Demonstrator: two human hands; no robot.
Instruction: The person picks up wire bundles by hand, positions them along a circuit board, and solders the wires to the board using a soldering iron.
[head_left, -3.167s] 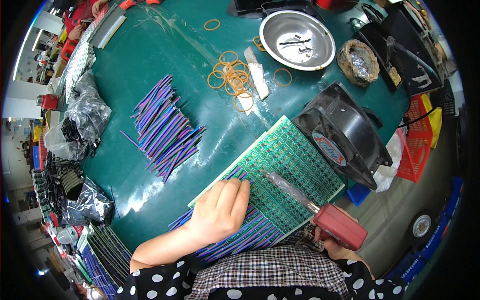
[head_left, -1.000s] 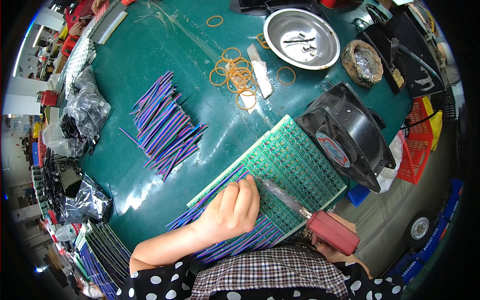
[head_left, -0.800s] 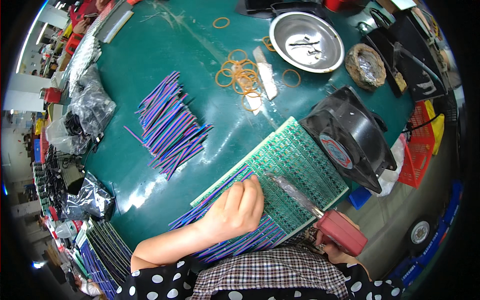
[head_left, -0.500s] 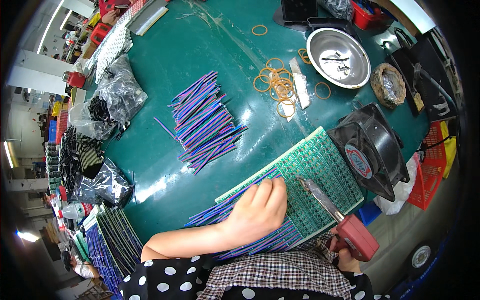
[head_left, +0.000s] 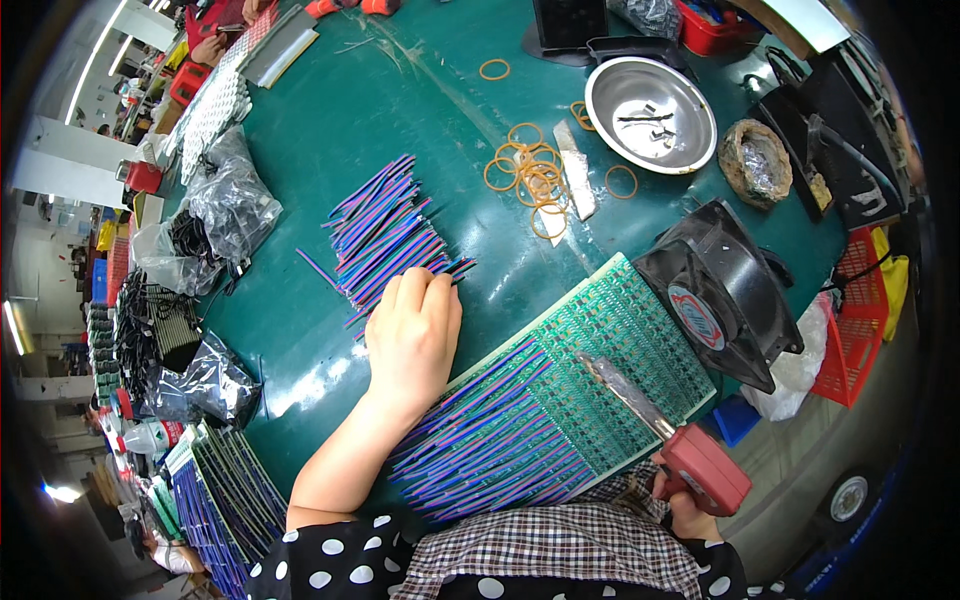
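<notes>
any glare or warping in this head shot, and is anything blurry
Head view: strong fisheye bending, black vignette at the rim; overhead light glares on the green table and steel bowl; the left hand on the striped wires looks sharp, the far edges smear.

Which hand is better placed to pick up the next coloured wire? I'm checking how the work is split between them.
The left hand: its fingertips already rest at the edge of the loose wire pile. The right hand is low at the board's near corner, gripping the red soldering tool.
</notes>
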